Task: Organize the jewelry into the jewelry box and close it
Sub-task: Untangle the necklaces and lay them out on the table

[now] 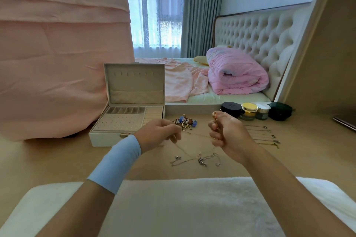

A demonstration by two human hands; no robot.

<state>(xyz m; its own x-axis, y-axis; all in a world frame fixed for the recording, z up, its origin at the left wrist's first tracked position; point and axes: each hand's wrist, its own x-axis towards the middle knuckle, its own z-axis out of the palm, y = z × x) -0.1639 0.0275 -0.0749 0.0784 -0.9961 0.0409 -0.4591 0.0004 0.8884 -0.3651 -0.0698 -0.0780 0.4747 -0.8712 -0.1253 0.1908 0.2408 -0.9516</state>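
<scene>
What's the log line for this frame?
left hand: pinches thin chain | right hand: grips gold piece | jewelry box: open | rings: on table

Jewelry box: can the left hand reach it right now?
Probably yes. The open jewelry box sits right beside the left hand with nothing between them, though that hand is pinching a thin necklace.

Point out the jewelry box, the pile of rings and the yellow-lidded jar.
jewelry box [107,139], head view, front wall.
pile of rings [185,120], head view, heap's middle.
yellow-lidded jar [249,107], head view, its lid.
</scene>
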